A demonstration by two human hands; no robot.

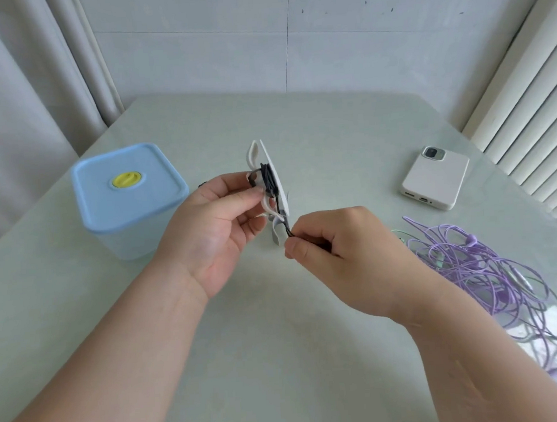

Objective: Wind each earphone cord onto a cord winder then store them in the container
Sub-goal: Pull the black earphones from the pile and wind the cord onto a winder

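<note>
- Your left hand (pixel 220 221) grips the white cord winder (pixel 270 182) steady.
- Your right hand (pixel 334 243) pinches the black earphone cord (pixel 268 178); tuck its end, probably into the slot.

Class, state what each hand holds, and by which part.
The left hand holds the white cord winder by its middle; the right hand pinches the black earphone cord at its free end below the winder.

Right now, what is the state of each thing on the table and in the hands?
container: closed, lid on
cord winder: gripped by left hand, above the table
black cord: wound on the cord winder, free end pinched by right hand
purple cords: unwound, tangled on table
phone: lying face down
</note>
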